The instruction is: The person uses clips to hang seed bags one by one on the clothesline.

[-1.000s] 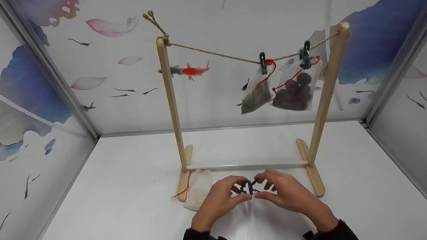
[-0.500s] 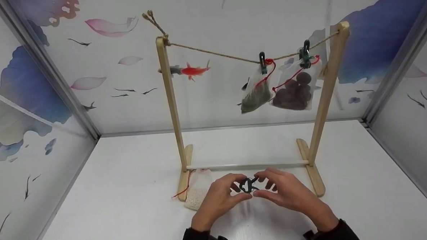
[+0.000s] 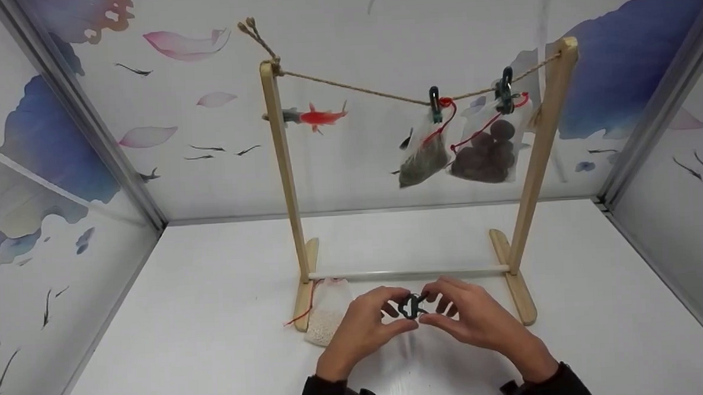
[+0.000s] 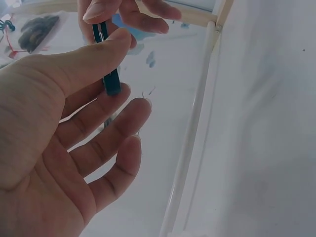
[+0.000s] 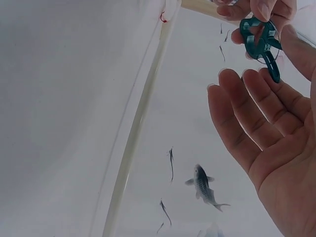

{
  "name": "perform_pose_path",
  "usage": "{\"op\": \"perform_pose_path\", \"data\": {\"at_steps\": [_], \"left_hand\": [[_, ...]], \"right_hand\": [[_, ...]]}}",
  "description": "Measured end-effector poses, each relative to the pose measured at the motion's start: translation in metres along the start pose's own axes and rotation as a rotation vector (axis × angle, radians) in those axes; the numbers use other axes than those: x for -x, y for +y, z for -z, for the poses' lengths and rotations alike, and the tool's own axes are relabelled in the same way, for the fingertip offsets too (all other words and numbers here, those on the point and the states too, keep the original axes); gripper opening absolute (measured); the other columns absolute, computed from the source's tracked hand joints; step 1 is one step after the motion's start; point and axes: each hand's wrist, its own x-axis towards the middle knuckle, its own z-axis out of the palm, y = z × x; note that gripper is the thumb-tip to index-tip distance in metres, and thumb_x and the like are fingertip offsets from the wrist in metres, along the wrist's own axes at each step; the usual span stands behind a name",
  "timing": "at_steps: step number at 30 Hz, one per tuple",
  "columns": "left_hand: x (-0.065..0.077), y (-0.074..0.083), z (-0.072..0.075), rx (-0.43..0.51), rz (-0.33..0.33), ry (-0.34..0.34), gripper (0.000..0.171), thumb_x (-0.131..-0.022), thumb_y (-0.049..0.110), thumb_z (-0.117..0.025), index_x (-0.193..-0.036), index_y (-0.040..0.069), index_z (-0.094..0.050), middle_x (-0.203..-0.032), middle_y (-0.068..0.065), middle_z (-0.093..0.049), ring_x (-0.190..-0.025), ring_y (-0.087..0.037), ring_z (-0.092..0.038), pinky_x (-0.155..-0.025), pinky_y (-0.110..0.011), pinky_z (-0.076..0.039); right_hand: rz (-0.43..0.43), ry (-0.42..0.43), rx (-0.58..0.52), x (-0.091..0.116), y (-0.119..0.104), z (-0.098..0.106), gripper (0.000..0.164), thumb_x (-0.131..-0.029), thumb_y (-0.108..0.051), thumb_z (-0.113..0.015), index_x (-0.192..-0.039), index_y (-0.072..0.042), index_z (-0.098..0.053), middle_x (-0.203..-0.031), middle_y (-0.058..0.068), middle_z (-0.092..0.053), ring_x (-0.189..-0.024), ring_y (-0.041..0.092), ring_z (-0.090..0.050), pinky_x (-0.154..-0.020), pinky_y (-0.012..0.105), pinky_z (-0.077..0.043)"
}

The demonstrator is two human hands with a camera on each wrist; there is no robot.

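Note:
A small dark green plastic spring clip [image 3: 412,306] is between my two hands, just above the table in the head view. My left hand [image 3: 364,323] pinches its looped end between thumb and forefinger. On its other end, my right hand [image 3: 474,318] has thumb and forefinger at the two spread handles. In the right wrist view the clip [image 5: 254,42] shows its thin wire spring, and one handle meets a right fingertip. The left wrist view shows the clip [image 4: 112,83] edge-on, partly behind the left thumb.
A wooden stand [image 3: 285,176] carries a sagging rope [image 3: 353,89]. Clips hold two mesh bags there, one of greenish contents [image 3: 422,166], one of dark balls [image 3: 483,159]. Left of my left hand, a drawstring bag of pale grains [image 3: 321,328] lies against the stand's foot.
The clip has turned slightly between my fingers, showing more of its looped outline than a second ago. Both hands stay in nearly the same place, and the hanging bags look the same.

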Motion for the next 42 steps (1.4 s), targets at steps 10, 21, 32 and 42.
{"op": "perform_pose_path", "data": {"at_steps": [10,21,32,42], "left_hand": [[-0.001,0.003,-0.001,0.021,-0.045,0.009,0.046,-0.087,0.027,-0.082,-0.128,0.013,-0.066,-0.117,0.006,-0.069,-0.094,-0.006,-0.066,-0.079,-0.034,-0.056],[-0.002,0.007,0.000,0.008,-0.080,0.082,0.050,-0.086,0.031,-0.083,-0.129,0.014,-0.065,-0.119,0.003,-0.068,-0.089,-0.005,-0.067,-0.076,-0.029,-0.056],[-0.002,0.011,0.001,0.010,-0.097,0.097,0.052,-0.087,0.030,-0.082,-0.132,0.015,-0.064,-0.121,0.003,-0.067,-0.090,-0.005,-0.067,-0.075,-0.029,-0.056],[0.000,0.006,0.010,-0.067,-0.015,0.170,0.040,-0.093,0.033,-0.076,-0.127,0.015,-0.068,-0.117,-0.001,-0.068,-0.098,-0.016,-0.067,-0.077,-0.036,-0.056]], "right_hand": [[0.039,0.056,-0.004,-0.001,-0.004,0.000,0.021,-0.093,-0.025,-0.076,-0.111,-0.017,-0.067,-0.096,-0.008,-0.067,-0.076,0.002,-0.064,-0.060,0.028,-0.056],[0.203,0.226,-0.031,-0.004,-0.006,-0.001,0.028,-0.081,-0.004,-0.084,-0.104,-0.014,-0.072,-0.085,-0.007,-0.066,-0.067,0.004,-0.062,-0.057,0.015,-0.050],[0.269,0.296,-0.090,-0.004,-0.003,0.001,0.039,-0.069,0.009,-0.087,-0.103,-0.007,-0.076,-0.084,0.000,-0.069,-0.062,0.007,-0.061,-0.056,0.015,-0.050],[0.327,0.365,-0.070,-0.006,-0.001,0.015,0.020,-0.086,0.000,-0.078,-0.106,-0.004,-0.075,-0.087,0.003,-0.069,-0.060,0.005,-0.060,-0.056,0.013,-0.048]]}}
